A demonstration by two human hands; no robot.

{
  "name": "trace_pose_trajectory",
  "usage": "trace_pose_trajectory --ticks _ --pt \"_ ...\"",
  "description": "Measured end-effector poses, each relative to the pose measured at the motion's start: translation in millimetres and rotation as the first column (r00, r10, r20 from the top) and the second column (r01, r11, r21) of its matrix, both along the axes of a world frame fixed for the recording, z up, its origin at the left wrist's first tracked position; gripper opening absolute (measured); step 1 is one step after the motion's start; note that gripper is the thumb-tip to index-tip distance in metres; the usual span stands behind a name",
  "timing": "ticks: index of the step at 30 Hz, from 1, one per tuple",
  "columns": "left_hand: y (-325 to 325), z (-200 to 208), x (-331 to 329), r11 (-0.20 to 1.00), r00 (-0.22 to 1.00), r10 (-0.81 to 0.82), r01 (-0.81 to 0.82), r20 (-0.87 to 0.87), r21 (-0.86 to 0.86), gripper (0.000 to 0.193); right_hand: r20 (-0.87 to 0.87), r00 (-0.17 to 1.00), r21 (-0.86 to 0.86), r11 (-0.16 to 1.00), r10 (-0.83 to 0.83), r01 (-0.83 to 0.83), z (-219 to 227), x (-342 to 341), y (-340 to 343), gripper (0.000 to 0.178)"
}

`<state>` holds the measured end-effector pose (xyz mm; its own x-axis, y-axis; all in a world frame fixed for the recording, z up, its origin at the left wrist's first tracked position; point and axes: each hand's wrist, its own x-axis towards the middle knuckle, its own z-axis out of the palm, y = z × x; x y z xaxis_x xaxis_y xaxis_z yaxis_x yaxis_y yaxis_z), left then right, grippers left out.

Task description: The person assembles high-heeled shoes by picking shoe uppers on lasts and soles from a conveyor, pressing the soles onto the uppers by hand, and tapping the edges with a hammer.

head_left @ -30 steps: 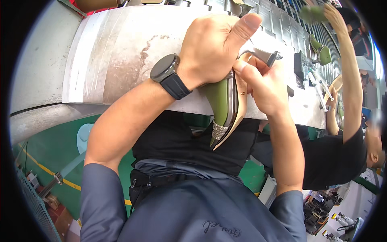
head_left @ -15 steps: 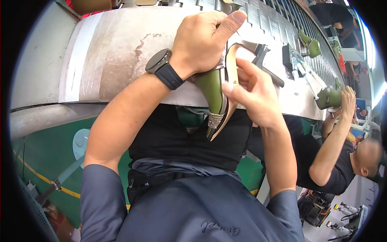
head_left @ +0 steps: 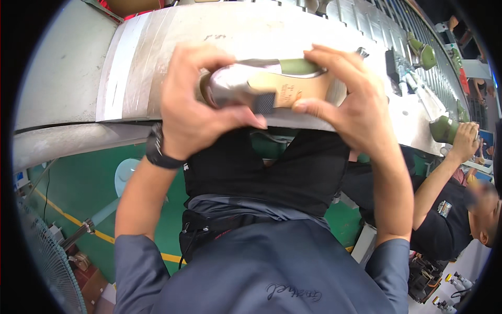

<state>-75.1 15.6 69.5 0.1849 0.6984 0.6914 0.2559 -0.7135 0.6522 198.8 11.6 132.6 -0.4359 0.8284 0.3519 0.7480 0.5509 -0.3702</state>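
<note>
I hold a green high-heeled shoe (head_left: 282, 83) sideways in front of me, its tan sole facing up toward me. My left hand (head_left: 196, 102) wraps the heel end, where a shiny silver part shows. My right hand (head_left: 348, 102) grips the toe end, fingers over the top and thumb on the sole. A black watch (head_left: 158, 152) sits on my left wrist. The shoe hangs just above the near edge of the grey worktable (head_left: 157, 63).
A co-worker (head_left: 449, 209) in a black shirt sits at my right, a hand on another green shoe (head_left: 444, 128). More green shoes (head_left: 423, 52) and tools lie along the conveyor at upper right. A fan (head_left: 47, 261) stands on the green floor at lower left.
I have turned the shoe from pointing down to lying sideways with its sole up. My left hand shifted to the heel end and my right hand to the toe end.
</note>
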Motion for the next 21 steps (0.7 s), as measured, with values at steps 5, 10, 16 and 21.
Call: trace_pose_trajectory --ticks 5,10,16,21 --pt "-14.5 -30.5 18.8 0.951 0.945 0.258 -0.212 -0.203 0.225 0.065 0.033 0.998 0.222 0.974 0.046 -0.052 -22.3 -7.7 13.5 0.058" --pt "-16.7 -5.0 1.5 1.000 0.938 0.005 -0.015 -0.346 -0.027 0.070 -0.030 0.992 0.313 0.944 0.120 -0.104 -25.4 -8.3 9.9 0.044" --pt "-0.3 11.7 -8.3 0.872 0.946 -0.233 0.101 -0.225 -0.478 0.046 -0.014 0.976 0.185 0.960 0.218 -0.212 -27.4 -9.5 5.1 0.034" --pt "5.3 17.3 3.6 0.823 0.961 -0.235 0.118 -0.143 -0.555 0.036 0.090 0.977 0.086 0.976 0.191 -0.199 -17.3 -9.9 3.1 0.027"
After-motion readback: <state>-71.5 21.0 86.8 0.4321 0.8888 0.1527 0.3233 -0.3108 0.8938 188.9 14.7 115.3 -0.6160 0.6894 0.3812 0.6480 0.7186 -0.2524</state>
